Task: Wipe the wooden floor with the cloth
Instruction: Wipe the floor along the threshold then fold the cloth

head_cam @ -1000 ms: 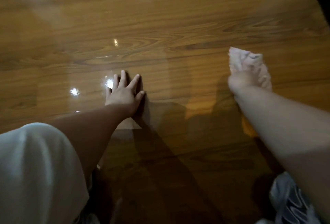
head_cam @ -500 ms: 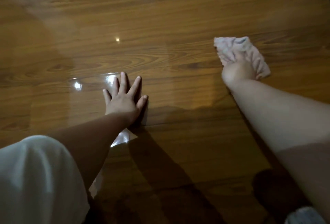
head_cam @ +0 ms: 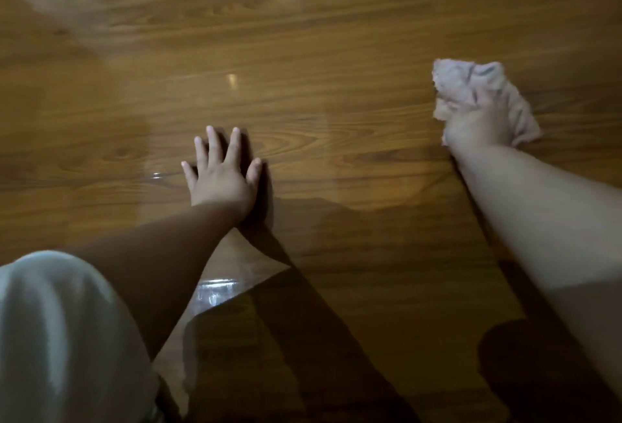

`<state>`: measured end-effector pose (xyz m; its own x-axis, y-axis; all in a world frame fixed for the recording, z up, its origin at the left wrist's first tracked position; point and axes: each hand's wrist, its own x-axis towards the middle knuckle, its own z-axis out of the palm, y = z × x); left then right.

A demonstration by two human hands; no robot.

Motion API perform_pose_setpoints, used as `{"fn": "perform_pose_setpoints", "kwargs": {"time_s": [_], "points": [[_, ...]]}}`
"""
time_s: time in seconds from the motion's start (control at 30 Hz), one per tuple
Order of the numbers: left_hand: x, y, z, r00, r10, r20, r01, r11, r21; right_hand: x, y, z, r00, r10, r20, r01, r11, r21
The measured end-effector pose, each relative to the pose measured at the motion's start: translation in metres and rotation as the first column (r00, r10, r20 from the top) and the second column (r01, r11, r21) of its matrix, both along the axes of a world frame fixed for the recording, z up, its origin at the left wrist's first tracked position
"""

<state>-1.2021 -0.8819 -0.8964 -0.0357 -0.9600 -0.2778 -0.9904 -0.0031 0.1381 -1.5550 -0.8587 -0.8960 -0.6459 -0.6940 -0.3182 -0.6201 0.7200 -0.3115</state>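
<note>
A glossy brown wooden floor (head_cam: 336,35) with long grain lines fills the view. My right hand (head_cam: 478,126) is at the right, closed around a crumpled pale pink cloth (head_cam: 471,82) that is pressed onto the boards; the cloth bunches out beyond my knuckles and to the right. My left hand (head_cam: 222,176) lies flat on the floor near the middle, palm down, fingers spread, holding nothing. Both forearms reach in from the bottom of the frame.
A white-clad knee (head_cam: 60,338) fills the lower left corner. Shiny reflections (head_cam: 215,288) of light sit on the boards beside my left forearm. Dark shadows of my arms cover the lower floor.
My right hand has slid the cloth sideways over the boards, and the cloth is more bunched than half a second ago. My left hand stays planted on the floor.
</note>
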Motion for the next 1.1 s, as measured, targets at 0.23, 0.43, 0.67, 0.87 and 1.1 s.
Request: {"fn": "perform_pose_setpoints", "kwargs": {"time_s": [0.23,0.43,0.67,0.87,1.1], "points": [[-0.015,-0.031,-0.004,1.0,0.013,-0.006,-0.013,1.0,0.007,0.139,-0.007,0.011,0.638,0.769,-0.028,-0.764,0.628,-0.148],[-0.027,-0.035,-0.016,0.998,0.011,0.054,-0.013,0.999,0.04,0.038,-0.056,0.003,0.984,0.172,-0.051,-0.174,0.984,-0.048],[-0.027,-0.04,-0.021,0.999,-0.013,0.049,0.007,0.991,0.134,0.129,-0.098,0.016,0.837,0.548,-0.006,-0.548,0.836,-0.026],[-0.033,-0.053,-0.022,1.0,-0.01,0.016,0.008,0.995,0.104,0.138,-0.136,0.021,0.596,0.803,0.012,-0.803,0.596,-0.021],[-0.032,-0.057,-0.021,0.998,-0.056,-0.03,0.06,0.981,0.186,0.13,-0.144,0.021,0.891,0.441,0.109,-0.449,0.891,0.064]]}}
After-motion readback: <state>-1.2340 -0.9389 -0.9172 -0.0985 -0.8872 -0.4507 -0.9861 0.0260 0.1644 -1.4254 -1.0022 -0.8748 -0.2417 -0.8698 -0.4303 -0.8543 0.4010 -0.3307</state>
